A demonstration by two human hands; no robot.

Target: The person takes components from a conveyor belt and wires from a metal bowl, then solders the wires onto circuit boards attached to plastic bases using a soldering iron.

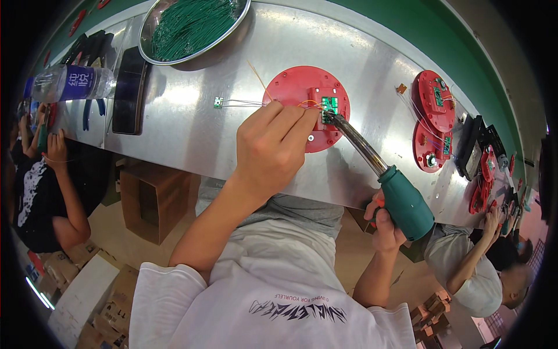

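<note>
My left hand is closed in a pinch over a round red plastic disc, its fingertips on thin wires beside a small green circuit board. The fingers partly hide the wires. These lead left to a tiny green board on the bench. My right hand grips the teal handle of a soldering gun. Its long metal barrel slants up and left, with the tip at the circuit board. A thin tan strand sticks out over the disc's left side.
A metal bowl of green wires stands at the back. Left are a phone, a plastic bottle and blue-handled pliers. More red discs with boards lie right. Co-workers sit at both sides; a cardboard box is below the bench.
</note>
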